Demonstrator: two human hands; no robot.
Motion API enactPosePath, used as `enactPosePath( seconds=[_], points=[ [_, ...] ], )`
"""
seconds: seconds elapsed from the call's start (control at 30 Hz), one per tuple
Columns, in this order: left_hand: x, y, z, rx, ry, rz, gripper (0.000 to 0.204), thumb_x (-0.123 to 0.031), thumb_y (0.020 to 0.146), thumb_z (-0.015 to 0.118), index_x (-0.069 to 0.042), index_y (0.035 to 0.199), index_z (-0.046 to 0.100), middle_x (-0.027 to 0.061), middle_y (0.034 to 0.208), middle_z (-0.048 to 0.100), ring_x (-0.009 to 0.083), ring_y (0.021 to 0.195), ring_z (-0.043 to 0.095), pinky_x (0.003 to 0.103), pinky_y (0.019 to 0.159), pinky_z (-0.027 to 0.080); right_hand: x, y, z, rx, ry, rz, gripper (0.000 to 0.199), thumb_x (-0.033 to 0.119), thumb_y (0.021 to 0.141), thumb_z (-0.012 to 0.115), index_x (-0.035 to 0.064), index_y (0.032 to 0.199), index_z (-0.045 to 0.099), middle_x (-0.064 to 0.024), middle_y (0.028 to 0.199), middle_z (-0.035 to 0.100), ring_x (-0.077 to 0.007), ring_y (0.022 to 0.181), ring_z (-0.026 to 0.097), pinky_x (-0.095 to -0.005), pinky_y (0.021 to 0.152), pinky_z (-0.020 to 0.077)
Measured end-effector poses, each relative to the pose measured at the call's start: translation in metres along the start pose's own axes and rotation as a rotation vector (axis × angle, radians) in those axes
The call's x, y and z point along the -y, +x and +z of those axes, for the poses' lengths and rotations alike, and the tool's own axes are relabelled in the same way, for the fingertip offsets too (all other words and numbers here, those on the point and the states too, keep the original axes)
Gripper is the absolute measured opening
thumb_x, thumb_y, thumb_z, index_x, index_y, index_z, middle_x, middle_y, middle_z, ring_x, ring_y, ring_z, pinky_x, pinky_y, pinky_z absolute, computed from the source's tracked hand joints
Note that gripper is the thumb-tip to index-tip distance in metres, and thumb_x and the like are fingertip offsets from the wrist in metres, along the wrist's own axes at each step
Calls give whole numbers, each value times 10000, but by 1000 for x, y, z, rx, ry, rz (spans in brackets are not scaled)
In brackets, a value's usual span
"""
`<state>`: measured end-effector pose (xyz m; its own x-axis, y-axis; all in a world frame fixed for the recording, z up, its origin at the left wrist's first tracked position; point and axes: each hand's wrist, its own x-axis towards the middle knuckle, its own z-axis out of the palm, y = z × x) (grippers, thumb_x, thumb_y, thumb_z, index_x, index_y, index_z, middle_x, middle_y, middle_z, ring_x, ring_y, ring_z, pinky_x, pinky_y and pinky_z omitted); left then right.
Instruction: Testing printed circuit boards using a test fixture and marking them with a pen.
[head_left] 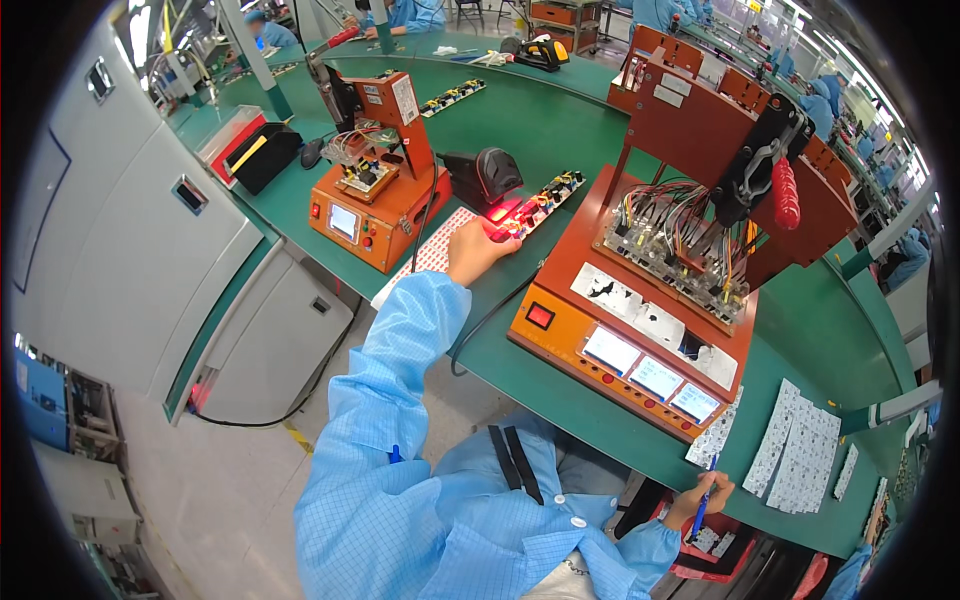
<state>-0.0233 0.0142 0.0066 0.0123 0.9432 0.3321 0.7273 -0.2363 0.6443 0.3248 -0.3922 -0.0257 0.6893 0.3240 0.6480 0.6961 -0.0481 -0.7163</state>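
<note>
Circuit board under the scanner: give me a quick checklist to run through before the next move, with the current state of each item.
1. Left hand has hold of the circuit board: ok, it holds the near end.
2. Board lies in the red light of the black scanner: ok, the near end glows red.
3. Board lies flat on the green bench: cannot tell, the hand hides its near end.
4. Right hand is free: not ok, it holds a blue pen.
5. Large orange test fixture is vacant: cannot tell, wires hide its bed.
6. Fixture's red-handled clamp is raised: ok.
</note>
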Motion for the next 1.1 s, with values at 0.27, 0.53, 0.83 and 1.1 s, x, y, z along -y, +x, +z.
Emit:
enactPosePath(
  seconds=[0.27,0.53,0.83,1.1],
  points=[
    [7,11,-2,90,-122,-136,537,-523,610,786,-39,823,692,138,796,690,275,777,669,363,708,496,-2,2,0,-16,-15,-41,195,119,879,542,-15,746,496,-81,610,525,-191,550,498,-327,536,395],
    [-7,6,7,-54,-65,-72,521,-495,587,787,-44,818,666,134,811,675,290,795,648,387,732,479,-6,0,-1,-14,-18,-33,191,124,872,542,-13,746,503,-83,612,529,-192,554,504,-325,539,401],
    [-5,15,14,-91,-107,-143,512,-477,596,801,-44,832,665,129,839,678,284,810,649,387,731,482,-8,-1,-2,-15,-22,-16,197,144,873,555,-14,760,522,-78,612,527,-188,556,507,-321,535,398],
    [-14,8,11,2,-170,-200,509,-489,609,805,-51,835,680,112,800,691,255,778,661,366,708,492,1,0,-2,-16,-50,29,215,164,883,555,-20,773,534,-76,621,530,-182,567,509,-321,543,399]
  ],
)
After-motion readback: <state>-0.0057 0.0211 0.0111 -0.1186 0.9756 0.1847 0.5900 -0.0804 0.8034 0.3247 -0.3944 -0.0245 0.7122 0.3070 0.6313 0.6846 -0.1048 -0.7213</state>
